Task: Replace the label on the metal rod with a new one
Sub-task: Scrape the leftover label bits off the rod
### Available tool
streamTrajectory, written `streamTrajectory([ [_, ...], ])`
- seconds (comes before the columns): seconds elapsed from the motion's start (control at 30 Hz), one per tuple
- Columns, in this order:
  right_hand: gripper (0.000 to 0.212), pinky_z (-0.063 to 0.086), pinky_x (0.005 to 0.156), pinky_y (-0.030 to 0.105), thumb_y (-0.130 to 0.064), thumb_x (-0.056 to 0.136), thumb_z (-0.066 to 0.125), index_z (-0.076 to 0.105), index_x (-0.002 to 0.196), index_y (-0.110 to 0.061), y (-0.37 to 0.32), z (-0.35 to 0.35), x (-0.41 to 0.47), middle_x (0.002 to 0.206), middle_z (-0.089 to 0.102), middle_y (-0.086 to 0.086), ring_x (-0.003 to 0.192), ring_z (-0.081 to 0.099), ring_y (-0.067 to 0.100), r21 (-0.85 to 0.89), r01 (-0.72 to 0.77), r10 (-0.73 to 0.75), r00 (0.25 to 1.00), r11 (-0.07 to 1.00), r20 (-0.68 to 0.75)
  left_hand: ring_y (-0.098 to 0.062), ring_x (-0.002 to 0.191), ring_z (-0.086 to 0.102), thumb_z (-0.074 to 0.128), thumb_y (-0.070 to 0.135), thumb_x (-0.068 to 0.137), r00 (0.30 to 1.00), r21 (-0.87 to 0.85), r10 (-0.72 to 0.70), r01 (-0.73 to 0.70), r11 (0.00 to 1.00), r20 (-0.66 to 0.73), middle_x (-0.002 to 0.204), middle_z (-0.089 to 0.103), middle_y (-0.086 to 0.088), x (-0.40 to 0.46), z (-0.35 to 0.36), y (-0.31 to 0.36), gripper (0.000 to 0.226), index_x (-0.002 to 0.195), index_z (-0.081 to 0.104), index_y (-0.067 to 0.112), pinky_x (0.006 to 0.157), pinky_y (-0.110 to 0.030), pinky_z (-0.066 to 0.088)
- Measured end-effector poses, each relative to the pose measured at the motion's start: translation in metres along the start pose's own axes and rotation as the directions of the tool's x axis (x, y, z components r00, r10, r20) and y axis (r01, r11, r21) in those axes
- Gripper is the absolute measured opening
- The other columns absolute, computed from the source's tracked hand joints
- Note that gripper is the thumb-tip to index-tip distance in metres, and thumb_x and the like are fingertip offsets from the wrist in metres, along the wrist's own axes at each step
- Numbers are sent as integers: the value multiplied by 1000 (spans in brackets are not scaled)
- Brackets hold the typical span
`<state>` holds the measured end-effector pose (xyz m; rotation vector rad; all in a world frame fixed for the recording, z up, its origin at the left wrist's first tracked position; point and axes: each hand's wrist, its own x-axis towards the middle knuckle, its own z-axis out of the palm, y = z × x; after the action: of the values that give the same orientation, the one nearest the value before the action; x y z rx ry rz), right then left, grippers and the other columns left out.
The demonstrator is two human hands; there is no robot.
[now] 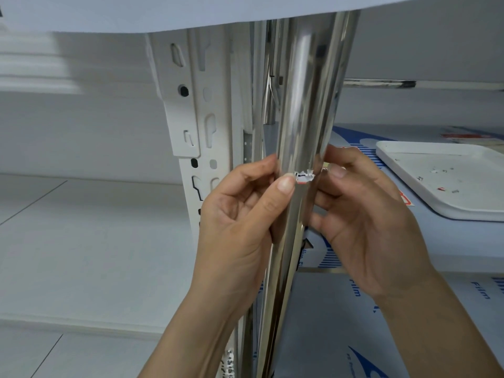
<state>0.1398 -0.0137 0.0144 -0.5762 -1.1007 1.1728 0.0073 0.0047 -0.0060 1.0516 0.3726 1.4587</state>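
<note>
A shiny metal rod (305,110) stands upright in the middle of the view. A small torn scrap of white and red label (305,177) clings to its front at hand height. My left hand (240,222) curls around the rod from the left, its thumb tip pressed right beside the scrap. My right hand (365,219) wraps the rod from the right, thumb lying against the rod's right side next to the scrap. Both sets of fingers are hidden behind the rod.
A white slotted shelf upright (196,118) stands just left of the rod. To the right, a white tray (447,175) holding several small label scraps lies on a shelf covered with blue-printed film (341,323). A white shelf board (163,12) spans overhead.
</note>
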Motion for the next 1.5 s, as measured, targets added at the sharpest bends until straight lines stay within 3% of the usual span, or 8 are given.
streamTrajectory([
  [0.4,28,50,90,59,-13,86,52,63,110,-6,-1,0,0,104,68,21,95,67,31,1,-2,2,1000,1000,-10,-21,79,64,73,22,73,999,24,32,-32,999,29,99,67,-14,2,-1,-3,33,103,67,9,68,-33,52],
  [0.53,28,54,85,54,-14,87,50,63,111,-7,-2,1,0,104,70,17,93,68,28,5,7,-7,1000,1000,2,-32,85,61,73,27,76,998,71,57,-58,996,18,103,66,-20,1,1,-4,29,100,67,13,80,-53,50],
  [0.63,25,59,73,42,-14,88,52,62,111,-13,3,9,-5,96,74,6,89,71,21,-103,125,-128,991,987,-30,-42,71,51,65,34,82,997,117,76,-77,990,16,89,59,-22,0,1,-5,24,96,66,15,68,-52,44],
  [0.7,26,56,78,31,-17,90,58,59,115,-15,10,12,-10,101,72,-1,95,69,18,-447,320,-395,915,835,-85,-46,69,46,61,32,87,997,104,69,-73,992,42,86,57,-19,0,-3,-5,20,97,67,16,60,-49,41],
  [0.77,24,51,87,29,-19,90,61,57,112,-13,17,9,-15,109,64,-2,104,63,19,-806,418,-681,732,420,25,-29,83,61,62,28,84,992,131,106,-114,985,66,98,68,-7,-1,-11,-7,25,107,70,21,67,-36,48],
  [0.9,14,47,84,28,-18,85,72,63,95,-13,10,9,-22,93,60,7,90,57,20,-899,437,-787,553,-6,274,-11,86,69,59,16,90,980,167,104,-133,977,171,97,74,2,1,-20,-12,41,131,57,19,75,-23,52],
  [1.1,18,44,86,30,-23,81,81,73,78,-6,6,22,-23,94,66,13,90,62,30,-930,355,-769,567,-95,296,-13,83,61,61,27,85,984,200,124,-148,969,129,90,66,1,6,-26,-19,52,129,58,-1,79,-34,46],
  [1.5,19,41,86,28,-25,90,68,74,84,-8,9,29,-25,101,67,12,93,62,33,-961,221,-772,577,-166,266,-22,101,68,57,27,84,988,185,103,-124,975,119,108,73,-2,5,-23,-18,49,126,59,2,87,-35,52],
])
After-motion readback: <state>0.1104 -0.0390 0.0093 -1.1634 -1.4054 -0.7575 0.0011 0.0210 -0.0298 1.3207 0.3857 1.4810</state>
